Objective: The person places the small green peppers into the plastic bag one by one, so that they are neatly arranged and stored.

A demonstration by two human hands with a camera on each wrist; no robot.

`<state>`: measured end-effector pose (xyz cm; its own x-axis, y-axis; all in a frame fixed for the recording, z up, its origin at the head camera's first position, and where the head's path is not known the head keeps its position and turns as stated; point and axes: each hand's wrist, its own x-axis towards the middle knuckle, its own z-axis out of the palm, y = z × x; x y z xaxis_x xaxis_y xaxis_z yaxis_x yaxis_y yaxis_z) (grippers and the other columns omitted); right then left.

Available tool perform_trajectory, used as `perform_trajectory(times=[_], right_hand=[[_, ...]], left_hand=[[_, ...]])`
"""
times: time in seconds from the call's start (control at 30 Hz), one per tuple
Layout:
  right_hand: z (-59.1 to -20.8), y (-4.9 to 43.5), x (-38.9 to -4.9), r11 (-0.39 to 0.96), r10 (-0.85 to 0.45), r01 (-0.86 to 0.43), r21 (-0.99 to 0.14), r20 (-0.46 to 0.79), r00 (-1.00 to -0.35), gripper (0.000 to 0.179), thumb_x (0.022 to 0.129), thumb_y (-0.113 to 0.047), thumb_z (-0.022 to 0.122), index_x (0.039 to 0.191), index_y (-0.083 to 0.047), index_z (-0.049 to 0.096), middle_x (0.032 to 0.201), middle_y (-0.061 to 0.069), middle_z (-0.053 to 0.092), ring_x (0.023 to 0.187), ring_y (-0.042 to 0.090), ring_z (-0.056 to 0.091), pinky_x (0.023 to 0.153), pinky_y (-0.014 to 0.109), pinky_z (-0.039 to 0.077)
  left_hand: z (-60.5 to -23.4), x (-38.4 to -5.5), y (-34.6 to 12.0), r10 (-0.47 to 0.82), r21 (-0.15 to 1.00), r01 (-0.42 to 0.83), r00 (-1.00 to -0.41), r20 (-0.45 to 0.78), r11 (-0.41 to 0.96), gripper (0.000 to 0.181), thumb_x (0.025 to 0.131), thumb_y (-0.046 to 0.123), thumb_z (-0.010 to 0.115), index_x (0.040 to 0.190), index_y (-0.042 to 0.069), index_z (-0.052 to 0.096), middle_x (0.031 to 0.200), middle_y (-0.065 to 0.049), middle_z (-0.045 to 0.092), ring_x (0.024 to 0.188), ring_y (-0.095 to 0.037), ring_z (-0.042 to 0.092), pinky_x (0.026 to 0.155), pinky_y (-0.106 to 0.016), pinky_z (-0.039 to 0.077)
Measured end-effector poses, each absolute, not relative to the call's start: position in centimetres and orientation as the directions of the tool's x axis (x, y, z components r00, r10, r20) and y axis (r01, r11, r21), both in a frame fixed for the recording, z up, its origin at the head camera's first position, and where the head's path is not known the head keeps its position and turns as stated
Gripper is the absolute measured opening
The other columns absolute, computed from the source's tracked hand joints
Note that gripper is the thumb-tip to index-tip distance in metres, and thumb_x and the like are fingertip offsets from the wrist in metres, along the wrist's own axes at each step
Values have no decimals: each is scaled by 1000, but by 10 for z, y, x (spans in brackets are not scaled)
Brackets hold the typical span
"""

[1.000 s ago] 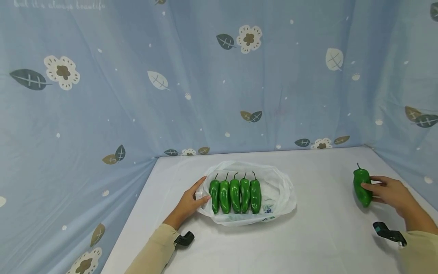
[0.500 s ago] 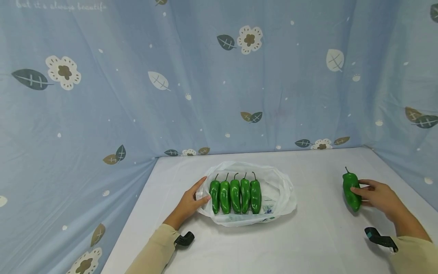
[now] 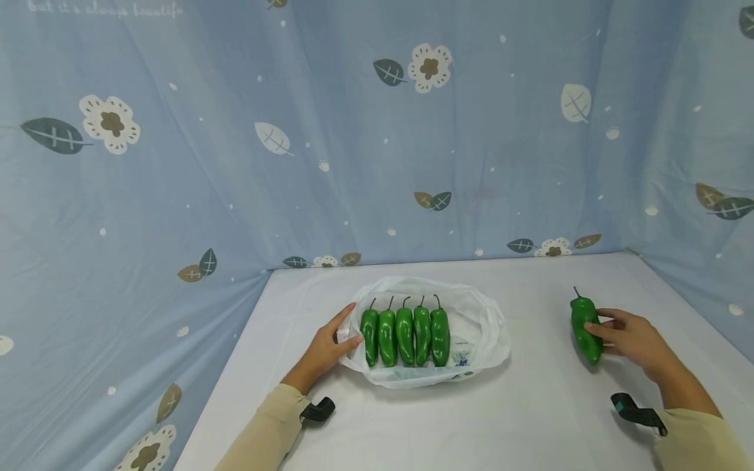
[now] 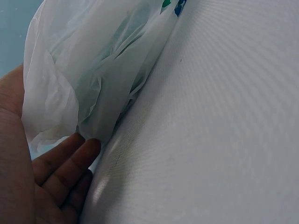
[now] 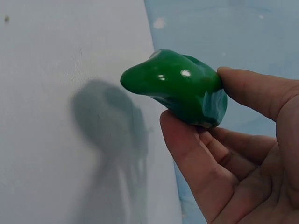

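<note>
In the head view, a white plastic bag (image 3: 491, 340) lies on the table with its mouth spread. Several green chili peppers (image 3: 404, 337) lie side by side in it, stems pointing away. My left hand (image 3: 324, 347) holds the bag's left rim, the thumb over the edge; in the left wrist view the other fingers (image 4: 65, 172) touch the bag's outside. Off to the right, my right hand (image 3: 633, 340) pinches another green chili pepper (image 3: 583, 327) between thumb and fingers. Its shadow in the right wrist view lies apart from the pepper (image 5: 177, 81), which is raised off the table.
A white cloth covers the table (image 3: 471, 425). Blue patterned curtains (image 3: 471, 144) hang along its back and sides. Each wrist carries a black camera mount, such as the right mount (image 3: 639, 413).
My right hand has moved left toward the bag, carrying the pepper with it. The left hand, the bag and the peppers in it have stayed in place.
</note>
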<state>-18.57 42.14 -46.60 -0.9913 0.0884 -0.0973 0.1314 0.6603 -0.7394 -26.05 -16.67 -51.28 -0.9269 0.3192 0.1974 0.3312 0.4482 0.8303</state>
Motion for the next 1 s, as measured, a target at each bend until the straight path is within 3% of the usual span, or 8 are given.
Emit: perform_trajectory(times=[0.43,1.0], right_hand=[[-461,391,-181,653,45,75,-754,-60,-997,86,94,-46,63,139,19,31,114,33,52,92,32,63,70,36,57],[-440,349,-179,656,-22,-19,-754,6,-1000,79,93,-41,65,142,14,35,117,31,52,96,33,63,69,35,57]], left_hand=[[-516,-261,-166,321,837,334,-925,203,433,75,85,40,76,148,45,37,151,-2,40,136,-28,37,105,-53,33],[-515,-261,-167,316,840,328,-927,199,432,75,85,40,75,149,43,36,152,-4,38,137,-30,35,106,-55,31]])
